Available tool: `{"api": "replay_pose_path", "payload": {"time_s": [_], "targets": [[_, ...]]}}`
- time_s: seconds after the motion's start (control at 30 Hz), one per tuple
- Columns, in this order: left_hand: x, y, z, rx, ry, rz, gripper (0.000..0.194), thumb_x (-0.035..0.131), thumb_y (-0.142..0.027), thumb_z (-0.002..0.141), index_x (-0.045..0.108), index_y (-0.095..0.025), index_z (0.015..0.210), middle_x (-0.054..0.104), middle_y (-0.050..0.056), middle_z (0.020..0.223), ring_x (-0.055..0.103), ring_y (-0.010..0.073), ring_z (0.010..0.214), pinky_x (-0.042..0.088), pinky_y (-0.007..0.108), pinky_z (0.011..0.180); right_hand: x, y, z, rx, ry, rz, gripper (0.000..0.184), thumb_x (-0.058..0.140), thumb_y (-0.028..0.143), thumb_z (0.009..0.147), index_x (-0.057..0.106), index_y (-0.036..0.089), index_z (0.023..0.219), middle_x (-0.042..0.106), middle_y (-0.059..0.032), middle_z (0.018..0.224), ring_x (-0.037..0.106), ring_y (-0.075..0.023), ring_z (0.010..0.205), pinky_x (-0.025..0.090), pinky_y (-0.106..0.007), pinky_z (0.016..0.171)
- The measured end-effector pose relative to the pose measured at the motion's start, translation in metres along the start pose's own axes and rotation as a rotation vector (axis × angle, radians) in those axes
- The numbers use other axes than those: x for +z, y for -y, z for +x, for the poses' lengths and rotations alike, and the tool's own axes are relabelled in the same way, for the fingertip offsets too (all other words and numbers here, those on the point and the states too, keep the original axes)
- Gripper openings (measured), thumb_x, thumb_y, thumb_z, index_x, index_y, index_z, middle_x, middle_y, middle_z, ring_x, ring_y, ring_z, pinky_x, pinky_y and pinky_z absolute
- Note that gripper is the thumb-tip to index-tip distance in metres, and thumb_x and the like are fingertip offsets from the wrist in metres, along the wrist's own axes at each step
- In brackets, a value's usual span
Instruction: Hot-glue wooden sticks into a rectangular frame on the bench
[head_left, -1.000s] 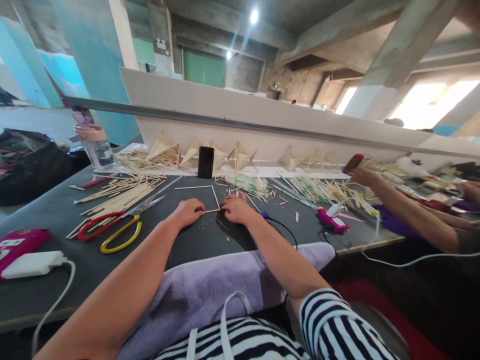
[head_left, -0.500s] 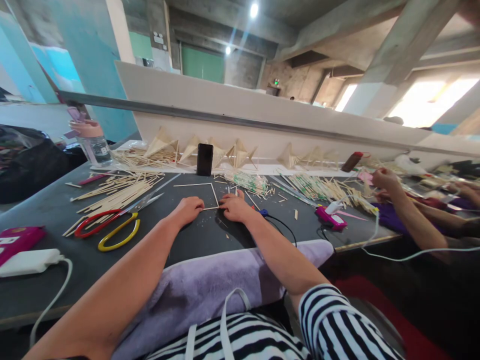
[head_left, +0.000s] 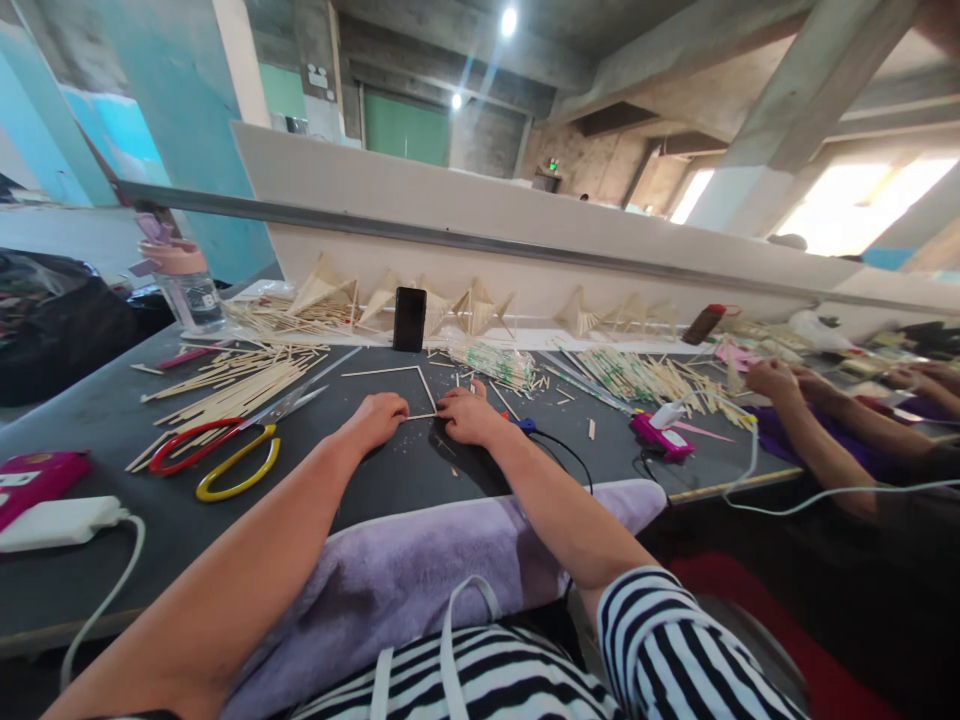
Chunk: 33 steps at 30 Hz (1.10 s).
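Thin wooden sticks (head_left: 381,371) form an angular, three-sided outline on the dark tabletop. My left hand (head_left: 381,416) is closed at the left end of the near stick (head_left: 421,416). At that stick's right end, where it meets the slanting stick (head_left: 427,388), my right hand (head_left: 466,413) is closed with its fingertips pressed down. A small pale piece shows by the right fingers, too small to name. Beside the right hand lies a blue tool (head_left: 527,426) with a black cord, partly hidden.
Scissors (head_left: 238,450) and loose sticks (head_left: 232,385) lie left. An upright phone (head_left: 409,320), pointed stick models (head_left: 480,308) and a bottle (head_left: 187,290) stand behind. Bagged sticks (head_left: 495,365) and a pink device (head_left: 661,437) are right, near a co-worker's hands (head_left: 776,382).
The stick outline has shifted slightly left at its far side, its near corner still under my right hand. My hands are almost unmoved. At the right, the co-worker's arms have moved.
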<state>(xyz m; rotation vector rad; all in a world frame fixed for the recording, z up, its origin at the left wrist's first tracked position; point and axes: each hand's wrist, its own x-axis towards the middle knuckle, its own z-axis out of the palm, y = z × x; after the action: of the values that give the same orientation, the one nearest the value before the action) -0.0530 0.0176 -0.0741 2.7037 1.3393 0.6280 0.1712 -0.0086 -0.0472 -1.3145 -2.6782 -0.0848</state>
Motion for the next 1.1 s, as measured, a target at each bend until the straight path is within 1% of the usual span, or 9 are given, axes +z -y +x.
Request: {"api": "replay_pose_path", "payload": {"time_s": [0.2,0.4,0.53,0.73,1.1], "targets": [[-0.003,-0.004,-0.001,-0.017,0.009,0.010,0.017,0.050,-0.015,0.076,0.067,-0.018,0.078,0.065,0.004,0.081,0.059,0.0167,0.081,0.043,0.027,0.077,-0.001,0.002,0.000,0.017,-0.005,-0.003,0.030,0.051,0.019,0.075,0.073,0.026,0.094,0.066,-0.0051,0.117,0.048,-0.0256,0.116,0.002,-0.058,0.106],[-0.006,-0.007,-0.003,-0.026,0.030,0.015,0.016,0.051,-0.018,0.078,0.067,-0.018,0.081,0.065,0.004,0.082,0.058,0.0163,0.079,0.042,0.026,0.074,-0.005,0.003,-0.001,0.055,-0.017,0.006,0.031,0.048,0.018,0.076,0.073,0.025,0.092,0.066,-0.0052,0.118,0.048,-0.0249,0.117,0.003,-0.057,0.107],[-0.006,-0.007,-0.004,-0.030,0.038,0.019,0.015,0.051,-0.019,0.079,0.066,-0.019,0.080,0.064,0.004,0.080,0.057,0.0161,0.077,0.041,0.026,0.073,-0.006,0.003,-0.002,0.046,-0.011,0.013,0.031,0.049,0.017,0.075,0.073,0.026,0.093,0.066,-0.0043,0.118,0.048,-0.0247,0.117,0.003,-0.056,0.107],[-0.006,-0.009,-0.004,-0.016,0.031,0.025,0.014,0.052,-0.021,0.080,0.066,-0.019,0.079,0.065,0.004,0.080,0.058,0.0167,0.079,0.041,0.027,0.076,-0.004,0.004,-0.001,0.031,-0.004,0.016,0.030,0.049,0.017,0.074,0.073,0.025,0.091,0.067,-0.0048,0.116,0.049,-0.0253,0.117,0.005,-0.056,0.106],[-0.004,-0.011,-0.002,-0.001,0.024,0.042,0.014,0.052,-0.019,0.079,0.066,-0.018,0.077,0.066,0.005,0.079,0.059,0.0175,0.079,0.041,0.028,0.076,-0.002,0.005,-0.001,0.010,-0.006,0.014,0.029,0.049,0.018,0.075,0.073,0.024,0.091,0.067,-0.0050,0.115,0.049,-0.0244,0.116,0.002,-0.056,0.106]]}}
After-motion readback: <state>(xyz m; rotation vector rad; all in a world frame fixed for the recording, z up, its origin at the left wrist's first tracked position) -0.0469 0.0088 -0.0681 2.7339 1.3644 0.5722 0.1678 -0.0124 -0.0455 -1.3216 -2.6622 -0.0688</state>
